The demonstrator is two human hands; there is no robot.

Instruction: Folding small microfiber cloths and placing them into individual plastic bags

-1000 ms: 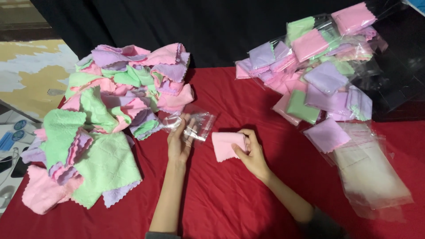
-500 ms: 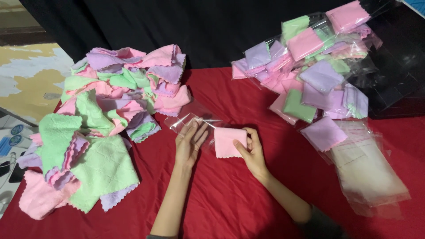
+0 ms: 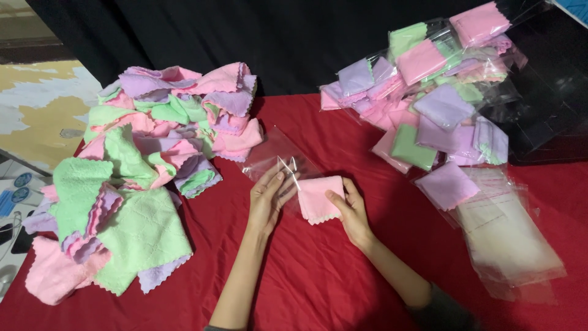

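Currently we have a folded pink cloth (image 3: 318, 197) on the red tablecloth (image 3: 318, 276), mid-table, just below a clear plastic bag (image 3: 277, 153) that lies flat on the table. Our right hand (image 3: 349, 208) grips the cloth's right edge, thumb on top and fingers curled round it. Our left hand (image 3: 269, 196) is at the bag's near edge, fingers closed on the thin plastic at the opening, touching the cloth's left side. The cloth's upper left corner sits at the bag mouth; we cannot tell whether it is inside yet.

Left of us: loose pile of cloths (image 3: 141, 171) in pink, green and purple, well apart from the hands. Top right: heap of bagged cloths (image 3: 429, 98) in the same colours, leaning against a dark box (image 3: 551, 104). Right of the right forearm: stack of empty clear bags (image 3: 502, 239), with one bagged purple cloth (image 3: 447, 184) at its upper left edge.
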